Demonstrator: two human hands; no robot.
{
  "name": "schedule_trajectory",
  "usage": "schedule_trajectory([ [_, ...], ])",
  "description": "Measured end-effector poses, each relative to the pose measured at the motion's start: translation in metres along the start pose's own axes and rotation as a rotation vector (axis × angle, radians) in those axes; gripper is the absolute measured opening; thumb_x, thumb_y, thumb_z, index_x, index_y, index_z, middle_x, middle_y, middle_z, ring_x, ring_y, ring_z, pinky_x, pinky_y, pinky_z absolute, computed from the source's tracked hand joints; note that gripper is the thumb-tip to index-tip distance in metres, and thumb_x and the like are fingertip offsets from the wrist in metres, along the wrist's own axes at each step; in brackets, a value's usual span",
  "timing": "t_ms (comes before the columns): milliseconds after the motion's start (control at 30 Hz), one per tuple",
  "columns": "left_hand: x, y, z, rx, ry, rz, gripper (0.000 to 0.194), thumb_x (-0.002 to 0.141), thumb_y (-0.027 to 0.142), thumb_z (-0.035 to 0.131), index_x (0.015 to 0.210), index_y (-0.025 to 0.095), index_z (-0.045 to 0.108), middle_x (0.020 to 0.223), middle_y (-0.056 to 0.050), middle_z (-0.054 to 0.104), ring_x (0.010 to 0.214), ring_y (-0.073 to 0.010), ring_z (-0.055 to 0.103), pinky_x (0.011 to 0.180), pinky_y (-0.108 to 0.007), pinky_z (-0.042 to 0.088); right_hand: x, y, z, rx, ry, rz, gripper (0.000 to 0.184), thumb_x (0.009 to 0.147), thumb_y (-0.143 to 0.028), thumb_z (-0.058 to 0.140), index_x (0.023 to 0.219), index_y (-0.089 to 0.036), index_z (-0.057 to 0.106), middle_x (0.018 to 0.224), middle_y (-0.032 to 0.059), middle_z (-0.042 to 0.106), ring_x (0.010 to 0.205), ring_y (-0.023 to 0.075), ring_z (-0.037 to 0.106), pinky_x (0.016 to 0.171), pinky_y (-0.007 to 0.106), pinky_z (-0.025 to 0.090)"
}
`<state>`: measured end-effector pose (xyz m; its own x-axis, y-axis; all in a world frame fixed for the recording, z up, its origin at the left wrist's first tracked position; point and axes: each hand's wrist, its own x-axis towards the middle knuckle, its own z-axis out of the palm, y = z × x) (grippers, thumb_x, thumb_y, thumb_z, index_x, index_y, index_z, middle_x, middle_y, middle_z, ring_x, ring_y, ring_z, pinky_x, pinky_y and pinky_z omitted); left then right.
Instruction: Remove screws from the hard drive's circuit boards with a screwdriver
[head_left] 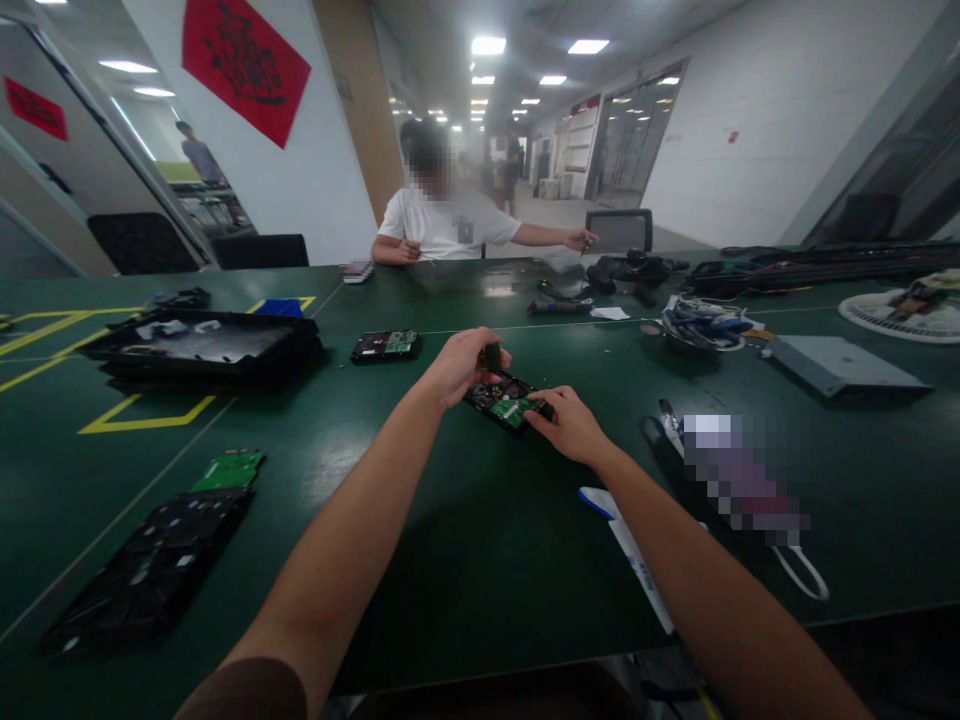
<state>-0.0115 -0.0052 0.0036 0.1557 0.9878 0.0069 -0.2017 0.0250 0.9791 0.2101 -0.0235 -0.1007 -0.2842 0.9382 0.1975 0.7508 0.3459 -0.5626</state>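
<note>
Left hand (474,365) held small dark object (493,356) | right hand (564,418) touched black-and-green rectangular electronic device (507,404) on flat green tabletop (480,510)

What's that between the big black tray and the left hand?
In the head view, a small black device with green circuitry lies between the tray and the left hand.

Things spread around one hard drive (504,395) on the tabletop (405,560).
It was between the left hand (466,365) and the right hand (568,423); I saw a second drive (386,345) beyond to its left, a tray (232,350) farther left, and a casing (157,560) nearer, a circuit board (229,470) at its far end. Cables (703,325) lay right, a box (847,365) beyond them rightward, a co-worker (442,230) behind the far edge.
</note>
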Motion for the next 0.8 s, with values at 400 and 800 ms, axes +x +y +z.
schedule_trajectory([
  [400, 0.0010, 0.0008, -0.0015, 0.104, -0.031, 0.062, 0.023, 0.080, 0.033, 0.061, 0.086, 0.013, 0.069, 0.085, -0.011, 0.066, 0.077, -0.0186, 0.062, 0.057, -0.026, 0.052, -0.0003, 0.0000, -0.0015, -0.008, 0.004, -0.009, 0.040, 0.092, -0.051, 0.062, 0.127, -0.031, 0.064, 0.124, 0.0080, 0.050, 0.085, 0.0165, 0.058, 0.075, 0.032, 0.047],
  [800, -0.0004, 0.0013, 0.0023, 0.092, 0.014, 0.106, 0.020, 0.077, 0.033, 0.061, 0.079, 0.014, 0.067, 0.083, -0.009, 0.064, 0.077, -0.0180, 0.062, 0.053, -0.024, 0.049, -0.0010, -0.0003, -0.0012, -0.007, -0.001, -0.007, 0.041, 0.093, -0.051, 0.061, 0.128, -0.031, 0.063, 0.125, 0.0074, 0.050, 0.086, 0.0160, 0.057, 0.074, 0.031, 0.046],
])
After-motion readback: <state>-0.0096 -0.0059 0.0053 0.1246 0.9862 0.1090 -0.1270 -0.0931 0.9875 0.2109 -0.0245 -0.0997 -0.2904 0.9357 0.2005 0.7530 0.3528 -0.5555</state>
